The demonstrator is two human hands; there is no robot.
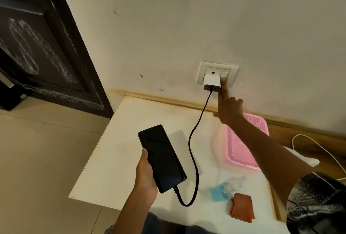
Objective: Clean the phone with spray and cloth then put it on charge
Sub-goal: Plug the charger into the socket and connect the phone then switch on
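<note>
Slim black glass-fronted phone [162, 159] held above white table [131, 140], left hand [146, 175] gripping long edges; black cable [192, 151] plugged. Rigid, light, slippery, fragile. Right hand [229, 110] forefinger extended, other fingers curled, presses white wall switch [224, 74].

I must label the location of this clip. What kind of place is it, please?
Probably a room in a home: a dark panelled door, a tiled floor, and a wall socket above a low white table.

Charger [211, 82] in wall socket [218, 73] — basket [241, 151] below right, bottle [221, 192] left of cloth [242, 208] on table [116, 168].
</note>
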